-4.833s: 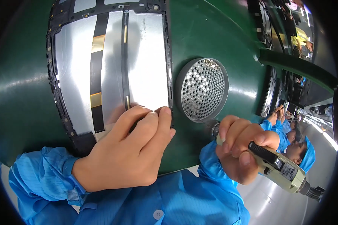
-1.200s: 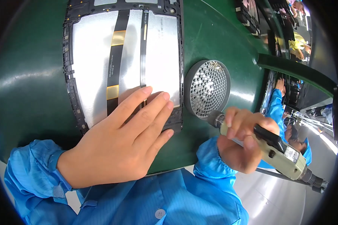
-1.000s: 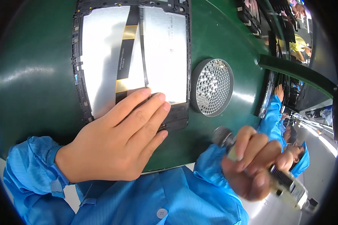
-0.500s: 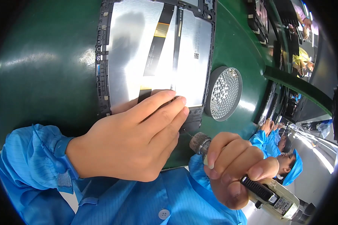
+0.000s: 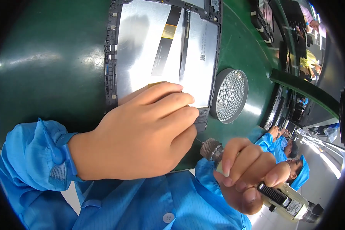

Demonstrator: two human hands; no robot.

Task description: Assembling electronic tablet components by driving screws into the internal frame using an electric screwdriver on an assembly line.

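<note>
A tablet screen assembly point(image 5: 132, 61), silver-backed with a black frame, lies on the green table, a dark ribbon cable point(image 5: 163, 51) running along it. My left hand point(image 5: 145, 130) spans its near end, fingers closed together and their tips on the silver back; the thumb is hidden. In my right hand point(image 5: 249, 172) is a beige electric screwdriver point(image 5: 291, 205) with a black switch lever and a knurled metal chuck point(image 5: 211, 148). Its thin bit points at the near right corner of the assembly, close to my left hand. Whether the bit touches anything is hard to see.
A round grey dish point(image 5: 218, 111) with many small shiny round dots stands right of the assembly. Black trays point(image 5: 262, 23) sit at the far right, and a dark green raised edge point(image 5: 306, 88) curves along that side. Co-workers in blue point(image 5: 297, 172) work farther right.
My left hand has shifted slightly right, and the assembly's left edge has moved right with it. The screwdriver in my right hand has moved slightly right and away from the assembly.
</note>
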